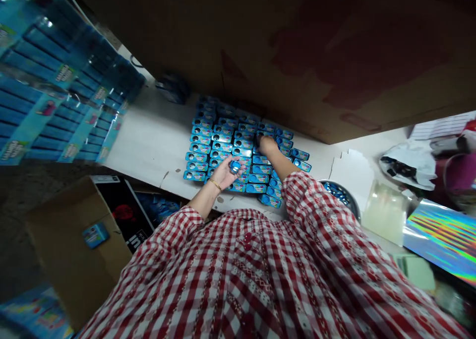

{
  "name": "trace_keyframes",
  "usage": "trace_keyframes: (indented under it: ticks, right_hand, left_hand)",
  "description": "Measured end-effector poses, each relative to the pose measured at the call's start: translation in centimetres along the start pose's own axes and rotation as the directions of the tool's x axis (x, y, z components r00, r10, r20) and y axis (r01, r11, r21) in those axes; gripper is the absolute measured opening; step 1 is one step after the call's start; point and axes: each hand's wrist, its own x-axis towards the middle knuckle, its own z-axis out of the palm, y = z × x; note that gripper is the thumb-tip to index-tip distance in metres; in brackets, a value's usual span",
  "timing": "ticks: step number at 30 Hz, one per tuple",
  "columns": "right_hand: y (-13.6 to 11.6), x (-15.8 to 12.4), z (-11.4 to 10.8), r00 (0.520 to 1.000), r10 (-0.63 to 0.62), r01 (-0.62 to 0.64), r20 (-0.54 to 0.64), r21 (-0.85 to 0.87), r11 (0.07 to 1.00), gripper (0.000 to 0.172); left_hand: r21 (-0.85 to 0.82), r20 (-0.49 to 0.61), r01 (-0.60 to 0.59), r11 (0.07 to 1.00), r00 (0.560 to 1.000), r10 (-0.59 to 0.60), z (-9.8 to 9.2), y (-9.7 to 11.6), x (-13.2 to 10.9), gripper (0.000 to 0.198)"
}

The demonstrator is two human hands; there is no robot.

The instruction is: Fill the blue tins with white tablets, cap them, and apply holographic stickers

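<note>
My left hand [224, 174] is turned palm up, its fingers curled around a few small shiny blue round pieces [234, 167]. Farther up and to the right, my right hand [266, 144] reaches down onto the rows of blue boxes, fingers bent together. Its fingertips are in shadow, and whatever they pinch is too dark to make out. Beneath both hands lie many small flat blue printed boxes [196, 157], set side by side in columns. Several have a round dark or blue spot at one end.
A large cardboard box [260, 46] overhangs the white table [148, 135]. Wrapped blue packs [44, 91] are stacked at left. A metal bowl [356, 207] of shiny blue pieces stands by my right sleeve. An open carton [82, 269] is at lower left, a white plastic bag [412, 158] at right.
</note>
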Motion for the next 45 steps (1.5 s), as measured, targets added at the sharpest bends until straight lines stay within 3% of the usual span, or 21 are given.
trace_keyframes:
  ticks: [2, 4, 6, 7, 12, 16, 18, 24, 28, 32, 35, 37, 39, 42, 45]
  right_hand:
    - [0.1, -2.3, 0.6, 0.991, -0.059, 0.071, -0.124, 0.090, 0.993, 0.036]
    - [-0.5, -5.0, 1.9, 0.943, -0.212, 0.265, -0.258, 0.192, 0.945, 0.032]
    - [-1.6, -7.3, 3.5, 0.885, -0.373, 0.442, -0.280, 0.246, 0.863, 0.029]
    - [-2.1, -8.3, 4.2, 0.875, -0.407, 0.470, -0.261, 0.264, 0.842, 0.028]
    - [-2.8, -10.4, 7.1, 0.902, -0.372, 0.427, -0.218, 0.325, 0.844, 0.022]
    - [-1.5, -11.2, 9.0, 0.838, -0.415, 0.526, -0.354, 0.325, 0.786, 0.027]
    - [-1.0, -11.6, 9.6, 0.821, -0.377, 0.541, -0.430, 0.369, 0.756, 0.025]
    - [-0.4, -11.3, 9.1, 0.782, -0.294, 0.598, -0.550, 0.527, 0.604, 0.022]
    - [0.5, -10.5, 8.3, 0.798, -0.171, 0.557, -0.578, 0.597, 0.577, 0.022]
    - [3.4, -10.2, 8.7, 0.804, -0.166, 0.496, -0.571, 0.490, 0.717, 0.024]
    - [7.5, -10.2, 9.5, 0.788, 0.072, 0.286, -0.611, 0.466, 0.837, 0.027]
    - [10.0, -10.1, 9.9, 0.769, 0.217, 0.138, -0.602, 0.487, 0.862, 0.028]
    - [11.5, -9.5, 10.1, 0.805, 0.216, 0.081, -0.553, 0.463, 0.883, 0.029]
    - [11.7, -8.6, 9.8, 0.884, 0.116, 0.076, -0.452, 0.386, 0.919, 0.029]
    - [11.3, -8.0, 9.2, 0.913, 0.089, 0.062, -0.398, 0.353, 0.934, 0.026]
  left_hand:
    - [-0.012, 0.008, 0.016, 1.000, 1.000, -0.015, -0.1, -0.1, 0.0, 0.025]
    - [-0.032, 0.011, 0.023, 0.999, 1.000, -0.023, -0.3, -0.6, 0.0, 0.024]
    - [-0.061, 0.008, 0.021, 0.998, 1.000, -0.020, -0.5, -1.4, 0.1, 0.021]
    - [-0.069, -0.001, 0.018, 0.997, 1.000, -0.018, -0.6, -1.9, 0.2, 0.018]
    - [-0.022, -0.040, 0.041, 0.999, 0.998, -0.041, -1.5, -4.3, 0.2, 0.006]
    - [0.008, -0.012, 0.018, 1.000, 1.000, -0.018, -2.0, -5.0, 0.3, 0.008]
    - [0.013, -0.009, 0.019, 1.000, 1.000, -0.018, -2.0, -5.0, 0.4, 0.008]
    - [0.060, 0.035, 0.029, 0.998, 0.999, -0.031, -1.1, -4.5, 0.6, 0.010]
    - [0.085, 0.043, 0.014, 0.996, 0.999, -0.018, -0.1, -4.0, 0.6, 0.009]
    - [0.139, 0.055, 0.028, 0.990, 0.998, -0.036, 0.1, -3.8, 0.9, 0.010]
    - [0.162, 0.029, 0.068, 0.984, 0.997, -0.074, -0.4, -3.8, 1.0, 0.010]
    - [0.156, 0.011, 0.080, 0.985, 0.997, -0.082, -0.6, -4.0, 1.0, 0.009]
    - [0.156, 0.013, 0.083, 0.984, 0.996, -0.086, -0.5, -4.2, 0.9, 0.008]
    - [0.166, 0.017, 0.083, 0.983, 0.996, -0.087, 0.0, -4.4, 0.6, 0.007]
    - [0.157, -0.001, 0.081, 0.984, 0.997, -0.081, 0.2, -4.2, 0.5, 0.008]
